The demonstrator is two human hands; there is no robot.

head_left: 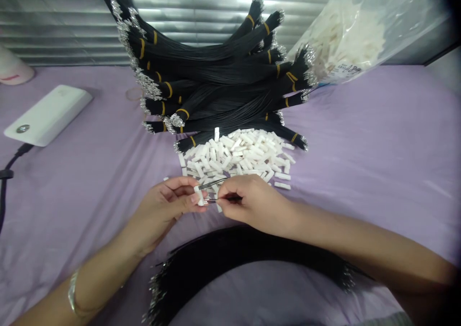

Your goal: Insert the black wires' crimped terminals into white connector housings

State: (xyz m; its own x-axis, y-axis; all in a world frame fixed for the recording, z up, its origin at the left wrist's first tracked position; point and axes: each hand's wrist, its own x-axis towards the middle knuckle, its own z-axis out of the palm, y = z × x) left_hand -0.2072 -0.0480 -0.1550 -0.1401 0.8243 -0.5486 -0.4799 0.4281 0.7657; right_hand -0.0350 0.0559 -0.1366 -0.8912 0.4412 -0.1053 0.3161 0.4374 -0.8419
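Observation:
Between thumb and fingers, my left hand [163, 208] pinches a small white connector [199, 196]. Thin black wires run from the connector's upper end to the right, past my right hand [252, 203]. My right hand is closed in a pinch on a black wire [212, 201], whose metal tip meets the connector's lower end. Just beyond both hands lies a heap of white connectors [241, 153]. Nearer me, a thick curved bundle of black wires [234, 244] with metal ends lies on the purple cloth [378, 172].
Banded bundles of black wires [223, 71] are stacked behind the heap. A clear plastic bag [345, 33] of white pieces stands at the back right. On the left are a white power bank [48, 114] with a black cable [4, 187] and a white cylindrical object [14, 66].

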